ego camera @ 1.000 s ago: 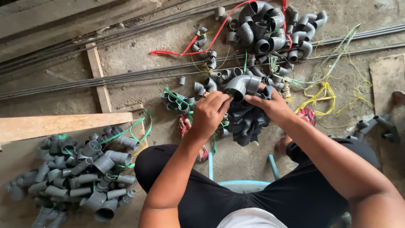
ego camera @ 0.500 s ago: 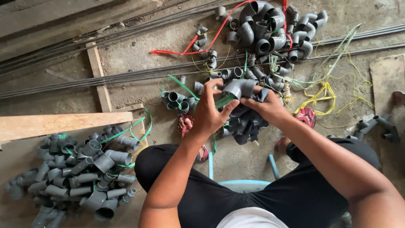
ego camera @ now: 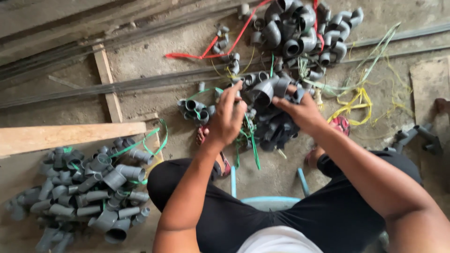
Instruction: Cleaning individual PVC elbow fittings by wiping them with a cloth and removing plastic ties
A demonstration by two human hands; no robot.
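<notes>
My left hand (ego camera: 228, 116) and my right hand (ego camera: 300, 108) are raised together over a dark bundle of grey pipe fittings (ego camera: 274, 126) on the floor between my knees. The right hand holds a cluster of grey elbow fittings (ego camera: 268, 89) at the top of that bundle. The left hand pinches a green plastic strap (ego camera: 251, 140) that hangs down beside the bundle. A small tied bunch of fittings (ego camera: 194, 108) lies just left of my left hand.
A large pile of grey fittings (ego camera: 89, 182) lies at the lower left beside a wooden plank (ego camera: 65, 136). Another heap of elbows (ego camera: 300, 28) sits at the top, with a red strap (ego camera: 211, 47), yellow and green strings (ego camera: 356, 100) and long metal bars (ego camera: 140, 82).
Both hands have lifted the fitting cluster slightly and shifted; the left hand has moved from the bundle's top to pulling the green strap, which now hangs lower.
</notes>
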